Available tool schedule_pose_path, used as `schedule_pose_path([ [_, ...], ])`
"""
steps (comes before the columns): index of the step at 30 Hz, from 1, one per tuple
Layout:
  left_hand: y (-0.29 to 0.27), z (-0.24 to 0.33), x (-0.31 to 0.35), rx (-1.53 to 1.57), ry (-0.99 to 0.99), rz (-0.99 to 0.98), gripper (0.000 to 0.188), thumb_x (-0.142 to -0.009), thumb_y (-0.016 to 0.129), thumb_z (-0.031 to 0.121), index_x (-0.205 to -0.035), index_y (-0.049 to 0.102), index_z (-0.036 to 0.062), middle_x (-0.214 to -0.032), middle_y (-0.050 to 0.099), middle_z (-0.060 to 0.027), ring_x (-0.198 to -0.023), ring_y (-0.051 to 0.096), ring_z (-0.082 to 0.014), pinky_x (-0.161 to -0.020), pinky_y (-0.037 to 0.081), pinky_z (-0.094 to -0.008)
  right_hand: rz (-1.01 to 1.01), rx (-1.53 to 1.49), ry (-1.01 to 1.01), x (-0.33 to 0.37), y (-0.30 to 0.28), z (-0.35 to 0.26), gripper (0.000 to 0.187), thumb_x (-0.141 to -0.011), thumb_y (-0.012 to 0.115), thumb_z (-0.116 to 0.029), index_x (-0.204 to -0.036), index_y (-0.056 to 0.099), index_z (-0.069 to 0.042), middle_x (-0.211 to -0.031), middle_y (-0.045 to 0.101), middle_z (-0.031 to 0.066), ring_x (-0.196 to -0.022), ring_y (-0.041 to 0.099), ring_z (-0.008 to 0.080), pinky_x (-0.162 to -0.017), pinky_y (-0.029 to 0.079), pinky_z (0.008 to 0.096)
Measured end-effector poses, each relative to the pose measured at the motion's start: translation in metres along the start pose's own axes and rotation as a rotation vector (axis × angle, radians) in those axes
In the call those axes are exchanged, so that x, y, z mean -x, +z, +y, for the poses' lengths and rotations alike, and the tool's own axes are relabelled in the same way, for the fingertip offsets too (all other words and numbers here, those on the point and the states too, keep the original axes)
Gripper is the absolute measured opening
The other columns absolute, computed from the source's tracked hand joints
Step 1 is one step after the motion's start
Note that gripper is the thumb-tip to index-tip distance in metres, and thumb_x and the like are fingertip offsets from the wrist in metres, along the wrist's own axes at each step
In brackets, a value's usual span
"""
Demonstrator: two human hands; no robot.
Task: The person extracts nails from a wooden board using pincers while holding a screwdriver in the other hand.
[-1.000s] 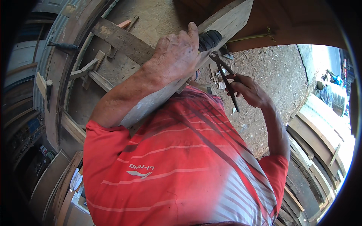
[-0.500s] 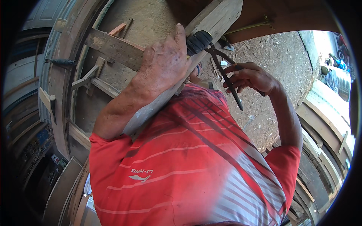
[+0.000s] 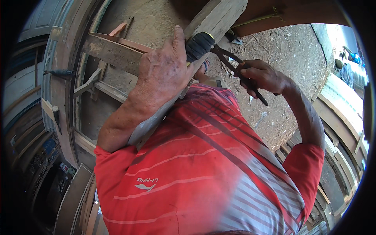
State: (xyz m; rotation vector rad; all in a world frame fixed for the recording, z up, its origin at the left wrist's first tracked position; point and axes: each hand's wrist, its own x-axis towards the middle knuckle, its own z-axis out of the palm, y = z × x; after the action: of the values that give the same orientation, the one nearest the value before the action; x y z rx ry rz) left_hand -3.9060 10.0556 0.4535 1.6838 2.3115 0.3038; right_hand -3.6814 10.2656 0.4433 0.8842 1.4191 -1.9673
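My left hand [image 3: 162,70] is closed against a black, ridged, rounded piece with a yellow edge [image 3: 200,46]; its exact kind cannot be made out. One finger points up along its side, and the other fingers are partly hidden. This piece rests at a thick, worn wooden beam [image 3: 219,19] that passes under my left forearm. In my right hand [image 3: 264,76] are dark metal pincers [image 3: 226,58], fingers wrapped around the handles. Their jaw end meets the yellow edge of the black piece, and one handle tip sticks out below my hand.
To the left stands a wooden frame [image 3: 62,94] with crosspieces [image 3: 113,53] and a dark-handled tool [image 3: 58,73] on its rail. Wood chips litter the dirt floor [image 3: 282,55]. Boards [image 3: 337,117] are stacked at right. A brown panel [image 3: 297,13] spans the top right.
My right hand has moved a little right and wrapped more fully around the pincers, whose spread handles have come closer together. My left hand and the black piece have shifted slightly left.
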Motion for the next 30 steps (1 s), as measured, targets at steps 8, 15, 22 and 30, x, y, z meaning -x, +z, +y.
schedule_pose_path([
  [8,-0.005,0.007,-0.001,0.062,-0.069,-0.052,0.082,-0.082,0.074,0.023,-0.147,0.035,-0.0098,-0.107,0.066,-0.0295,-0.088,0.071,-0.0434,-0.076,0.058,-0.0488,0.12,0.175,-0.095,0.003,0.019,0.011,0.029,-0.103,0.048,-0.026,-0.097,0.058,0.001,-0.074,0.059,0.0075,-0.061,0.06,0.0156,-0.056,0.05,0.0323],
  [15,0.003,0.006,0.001,0.146,-0.022,0.03,0.08,-0.08,0.075,0.018,-0.146,0.037,-0.0095,-0.112,0.065,-0.0304,-0.094,0.07,-0.0442,-0.082,0.057,-0.049,0.222,0.345,-0.116,0.005,0.029,0.019,0.035,-0.103,0.047,-0.03,-0.104,0.059,0.003,-0.077,0.06,0.0117,-0.071,0.062,0.0212,-0.067,0.05,0.0382],
  [22,0.007,0.006,0.005,0.156,-0.032,0.052,0.08,-0.08,0.075,0.019,-0.146,0.038,-0.0085,-0.116,0.064,-0.0305,-0.098,0.069,-0.0443,-0.084,0.056,-0.049,0.237,0.374,-0.207,0.0,0.035,0.027,0.027,-0.105,0.044,-0.024,-0.098,0.054,0.0,-0.071,0.057,0.005,-0.055,0.058,0.0135,-0.053,0.047,0.0317],
  [30,0.009,0.006,0.006,0.188,-0.029,0.074,0.077,-0.08,0.072,0.018,-0.146,0.039,-0.0058,-0.117,0.065,-0.0277,-0.097,0.069,-0.0442,-0.085,0.056,-0.0492,0.317,0.444,-0.197,-0.004,0.041,0.038,0.036,-0.101,0.046,-0.031,-0.107,0.058,0.003,-0.081,0.062,0.0204,-0.077,0.063,0.0352,-0.074,0.049,0.0451],
])
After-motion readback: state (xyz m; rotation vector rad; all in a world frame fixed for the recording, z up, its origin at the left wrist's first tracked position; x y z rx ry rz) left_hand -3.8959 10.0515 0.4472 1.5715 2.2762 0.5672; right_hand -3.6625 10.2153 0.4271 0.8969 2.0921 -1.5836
